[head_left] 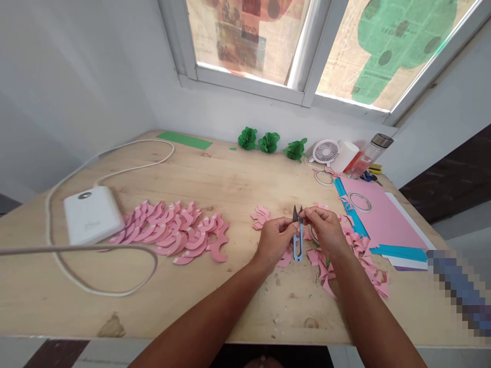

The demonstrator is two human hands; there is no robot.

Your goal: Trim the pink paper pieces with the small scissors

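A pair of thread snips (301, 239) with pale blue handles and dark pointed blades stands between my hands, blades pointing away from me. My left hand (274, 237) is closed, thumb and fingers pinching the snips where the left blade meets the handle. On the other side, my right hand (328, 227) is closed too, its fingertips pressed together at the right blade. Pink paper scraps (368, 266) lie beside and under my right wrist. A small cluster of pink cut pieces (261, 215) sits just beyond my left hand.
Overlapping pink paper curves (176, 232) cover the table's left middle, beside a white power bank (92, 214) and its looping cable (126, 294). Green paper shapes (269, 142), a small fan (326, 152) and a bottle (368, 158) line the wall. Pink sheets (387, 214) lie right.
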